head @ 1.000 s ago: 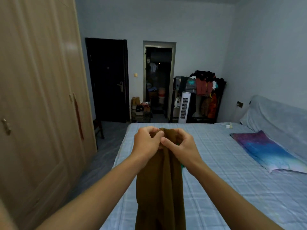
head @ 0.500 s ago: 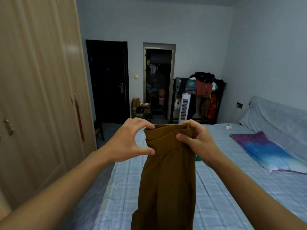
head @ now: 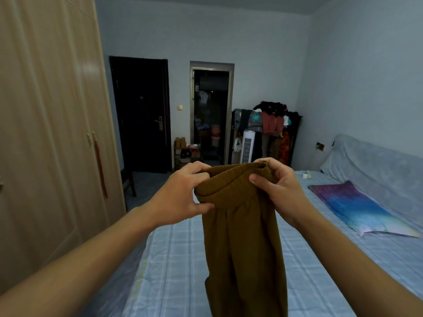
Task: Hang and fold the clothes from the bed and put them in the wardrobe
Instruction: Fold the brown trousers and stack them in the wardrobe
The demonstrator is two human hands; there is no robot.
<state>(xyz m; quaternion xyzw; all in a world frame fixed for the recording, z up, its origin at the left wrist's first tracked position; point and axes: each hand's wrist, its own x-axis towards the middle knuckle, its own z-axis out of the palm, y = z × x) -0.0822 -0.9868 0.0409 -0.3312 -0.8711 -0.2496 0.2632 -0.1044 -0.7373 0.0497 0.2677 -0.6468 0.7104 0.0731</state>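
We hold the trousers (head: 242, 243) up by the waistband over the bed (head: 174, 266). Our left hand (head: 183, 195) pinches its 9 o'clock end and our right hand (head: 280, 191) grips its 3 o'clock end, fingers curled. The legs hang toward 6 o'clock. The wardrobe (head: 50, 110) stands at 9 o'clock.

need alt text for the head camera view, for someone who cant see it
The left hand and right hand grip the elastic waistband of brown trousers, which hang above a blue checked bed. A closed wooden wardrobe stands on the left and a colourful pillow lies on the bed at right.
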